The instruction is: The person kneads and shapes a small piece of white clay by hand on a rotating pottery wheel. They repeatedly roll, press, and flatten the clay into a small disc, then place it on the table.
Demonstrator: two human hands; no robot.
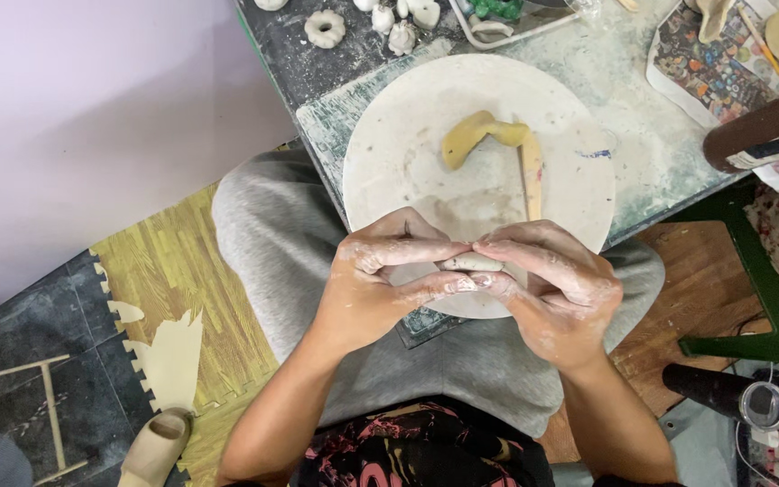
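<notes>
A small pale roll of clay (472,263) is pinched between the fingertips of my left hand (380,284) and my right hand (547,284), both smeared with clay. They hover over the near rim of a round white board (389,153) that lies on the table. On the board rest a curved yellow sponge piece (475,133) and a wooden modelling tool (531,176).
Small clay pieces, one ring-shaped (325,28), sit at the table's far edge beside a tray (507,27). A brown roller (764,133) and a printed sheet (714,63) lie right. A green stool frame (768,298) stands right; foam floor mats (169,271) left.
</notes>
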